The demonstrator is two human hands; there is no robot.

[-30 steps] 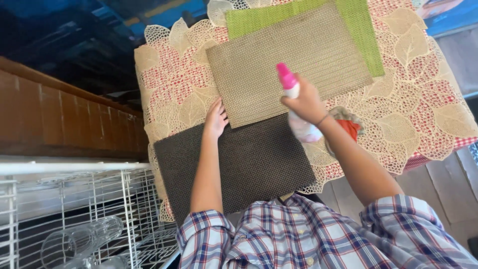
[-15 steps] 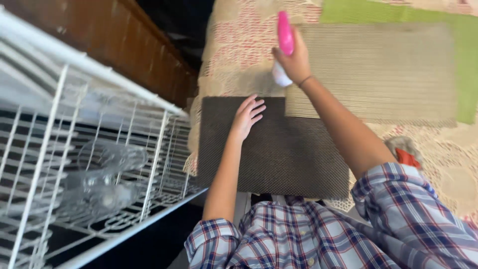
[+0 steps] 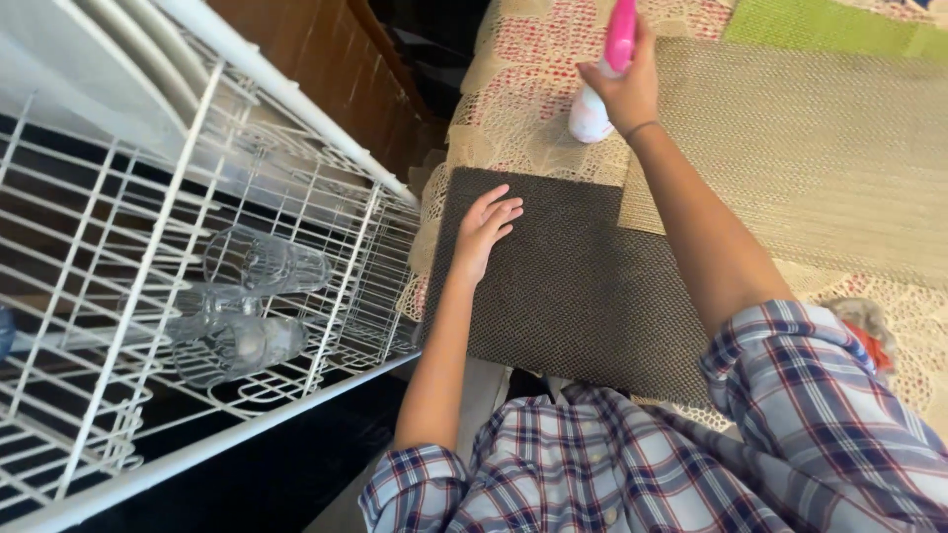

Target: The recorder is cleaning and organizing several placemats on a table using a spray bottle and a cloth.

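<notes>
Spray bottle [image 3: 600,84] (white body, pink top) is being gripped by the right hand [image 3: 624,91], closed around its neck, and is being kept roughly upright, its long axis running from the base near the lace tablecloth [image 3: 518,123] up to the pink head at the top edge of the view. It is being held over the cloth, just beyond the dark brown mat [image 3: 583,286]. This mat is being pressed flat by the left hand [image 3: 484,225], fingers spread wide. A tan mat [image 3: 810,148] and a green mat [image 3: 839,25] are lying beyond. A white wire rack [image 3: 178,266] with clear glasses [image 3: 247,306] is standing at the left.
</notes>
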